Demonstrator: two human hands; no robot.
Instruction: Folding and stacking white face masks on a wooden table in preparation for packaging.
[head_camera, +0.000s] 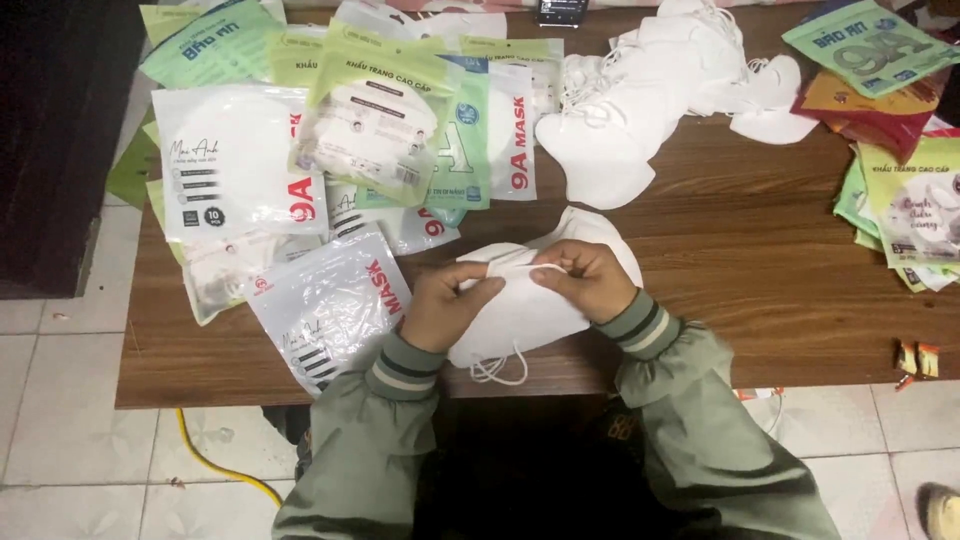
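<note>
Pinching the stack of white masks (520, 305) at the near edge of the wooden table (740, 250), your left hand (445, 305) and right hand (590, 280) may drop loose layers; dangling ear loops (497, 368) could snag.

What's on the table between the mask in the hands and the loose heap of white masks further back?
Nothing: in the head view, only bare wooden table separates the held mask from the white mask heap.

Light: dim, soft, from overhead.
Glare: white sheen on the plastic mask packets (330, 150).
Shadows: deep below the table (780, 270) edge and at the left edge of the view.
Sharpness: soft overall, grainy; hands slightly blurred.
Edges: mild wide-angle bending.
</note>
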